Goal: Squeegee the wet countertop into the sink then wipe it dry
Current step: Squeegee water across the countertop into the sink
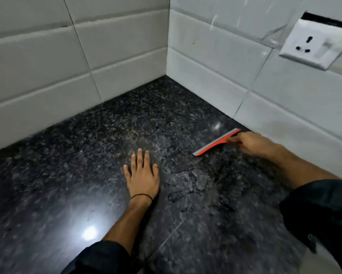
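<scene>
A black speckled granite countertop fills the lower view and runs into a tiled corner. My right hand grips the handle of an orange squeegee with a grey blade, which rests on the counter close to the right wall. Puddles and streaks of water lie on the stone just in front of the blade. My left hand lies flat on the counter with fingers spread, holding nothing, left of the water. No sink is in view.
White tiled walls meet at the back corner. A white electrical socket sits on the right wall above the squeegee. A seam in the stone runs diagonally near the front.
</scene>
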